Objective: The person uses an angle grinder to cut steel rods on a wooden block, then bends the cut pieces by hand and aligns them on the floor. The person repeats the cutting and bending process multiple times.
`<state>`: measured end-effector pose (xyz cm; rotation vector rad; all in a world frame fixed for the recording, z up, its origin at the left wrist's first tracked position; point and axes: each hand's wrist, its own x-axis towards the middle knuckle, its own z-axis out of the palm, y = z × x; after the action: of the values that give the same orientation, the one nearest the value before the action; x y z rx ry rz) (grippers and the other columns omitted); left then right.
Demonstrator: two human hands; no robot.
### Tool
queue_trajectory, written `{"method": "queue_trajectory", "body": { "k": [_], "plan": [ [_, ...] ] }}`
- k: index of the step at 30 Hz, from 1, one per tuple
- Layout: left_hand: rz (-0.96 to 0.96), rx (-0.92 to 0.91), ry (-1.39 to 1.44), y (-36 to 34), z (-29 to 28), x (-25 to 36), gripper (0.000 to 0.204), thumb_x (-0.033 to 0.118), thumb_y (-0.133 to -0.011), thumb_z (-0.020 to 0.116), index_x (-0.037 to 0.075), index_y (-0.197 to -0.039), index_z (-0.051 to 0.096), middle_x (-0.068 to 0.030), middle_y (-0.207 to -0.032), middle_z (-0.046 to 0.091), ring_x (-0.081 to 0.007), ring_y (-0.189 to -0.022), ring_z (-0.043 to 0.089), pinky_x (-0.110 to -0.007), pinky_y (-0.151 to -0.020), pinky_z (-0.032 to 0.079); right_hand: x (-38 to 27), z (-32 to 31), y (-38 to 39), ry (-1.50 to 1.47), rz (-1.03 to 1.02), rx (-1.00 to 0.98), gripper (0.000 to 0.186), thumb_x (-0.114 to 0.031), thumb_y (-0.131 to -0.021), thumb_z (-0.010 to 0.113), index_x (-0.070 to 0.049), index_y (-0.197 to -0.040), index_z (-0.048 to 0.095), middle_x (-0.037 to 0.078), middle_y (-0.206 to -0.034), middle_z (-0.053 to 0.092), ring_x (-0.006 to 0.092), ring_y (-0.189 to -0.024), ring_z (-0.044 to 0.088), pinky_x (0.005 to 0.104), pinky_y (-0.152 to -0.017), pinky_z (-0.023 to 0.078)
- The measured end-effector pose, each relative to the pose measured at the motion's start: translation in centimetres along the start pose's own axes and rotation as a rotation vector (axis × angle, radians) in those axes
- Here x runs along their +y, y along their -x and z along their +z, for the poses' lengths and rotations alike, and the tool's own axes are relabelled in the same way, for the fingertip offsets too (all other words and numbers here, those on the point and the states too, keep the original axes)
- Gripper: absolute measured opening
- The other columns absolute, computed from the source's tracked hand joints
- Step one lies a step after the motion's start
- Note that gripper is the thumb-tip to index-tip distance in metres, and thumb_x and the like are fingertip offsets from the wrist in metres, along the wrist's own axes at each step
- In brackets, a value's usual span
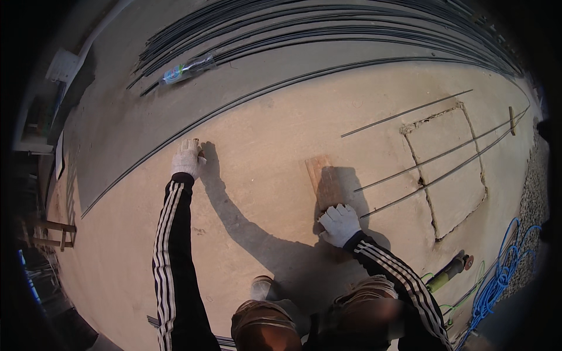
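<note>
My left hand (188, 157), in a white glove, is held out above the concrete floor (257, 134) at centre left, fingers curled; what is in them, if anything, I cannot make out. My right hand (338, 225), also gloved, has its fingers bent onto a reddish wooden board (321, 178) lying lengthwise away from me. Just right of the board are loose steel rods (386, 178), crossing a rough-cut rectangle (453, 210) in the concrete.
Long rods (328, 32) lie bundled across the back with a plastic bottle (181, 73). At right are an angle grinder (448, 274), coiled blue hose (500, 284) and gravel (530, 234). A wooden frame (61, 234) and white bucket (61, 64) stand left.
</note>
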<state>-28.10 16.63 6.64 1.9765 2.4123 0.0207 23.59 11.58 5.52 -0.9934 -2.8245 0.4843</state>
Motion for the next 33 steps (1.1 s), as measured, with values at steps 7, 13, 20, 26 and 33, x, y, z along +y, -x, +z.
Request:
{"method": "queue_trajectory", "body": {
  "k": [7,13,20,26,33],
  "plan": [
    [-0.172,-0.146,-0.237,-9.6,4.2,-2.6,0.066,0.027,-0.084,0.078,0.011,-0.143,0.052,-0.0131,-0.142,0.058,-0.0335,-0.131,0.058,-0.05,-0.105,0.051,-0.5,-0.7,-0.7,-0.035,0.02,-0.018,0.039,-0.032,-0.062,0.085,-0.021,-0.096,0.07,0.003,-0.093,0.06,0.0269,-0.089,0.06,0.0455,-0.078,0.046],
    [-0.033,-0.119,-0.244,-11.5,6.7,-5.4,0.065,0.012,-0.079,0.081,0.009,-0.137,0.052,-0.0181,-0.13,0.058,-0.0394,-0.122,0.059,-0.048,-0.099,0.055,0.1,-0.4,-0.1,-0.049,-0.001,-0.028,0.043,-0.035,-0.064,0.084,-0.02,-0.101,0.068,0.002,-0.094,0.059,0.026,-0.088,0.06,0.0437,-0.075,0.046],
    [0.139,-0.265,-0.424,-13.4,9.0,-8.9,0.082,0.021,-0.077,0.085,0.003,-0.145,0.043,-0.0197,-0.142,0.054,-0.0366,-0.127,0.059,-0.044,-0.104,0.053,0.1,-0.2,-0.1,-0.034,-0.053,0.113,0.042,-0.038,-0.061,0.081,-0.021,-0.097,0.067,0.002,-0.091,0.057,0.0258,-0.084,0.059,0.044,-0.07,0.048],
    [0.258,-0.245,-0.299,-10.3,5.2,-9.8,0.075,0.016,-0.081,0.078,0.0,-0.144,0.042,-0.0201,-0.133,0.059,-0.0346,-0.122,0.062,-0.043,-0.103,0.053,0.1,0.6,0.2,-0.023,0.002,0.091,0.042,-0.036,-0.06,0.082,-0.022,-0.096,0.067,0.001,-0.094,0.059,0.0252,-0.087,0.059,0.0425,-0.072,0.047],
    [0.436,-0.112,0.015,-4.8,-4.1,-8.1,0.051,-0.002,-0.082,0.064,0.004,-0.13,0.051,-0.0171,-0.099,0.067,-0.0386,-0.095,0.07,-0.046,-0.084,0.057,-0.1,-0.3,0.3,-0.14,0.052,0.202,0.036,-0.03,-0.077,0.081,-0.014,-0.106,0.066,0.007,-0.093,0.061,0.0286,-0.084,0.062,0.0425,-0.073,0.049]
  ]
}}
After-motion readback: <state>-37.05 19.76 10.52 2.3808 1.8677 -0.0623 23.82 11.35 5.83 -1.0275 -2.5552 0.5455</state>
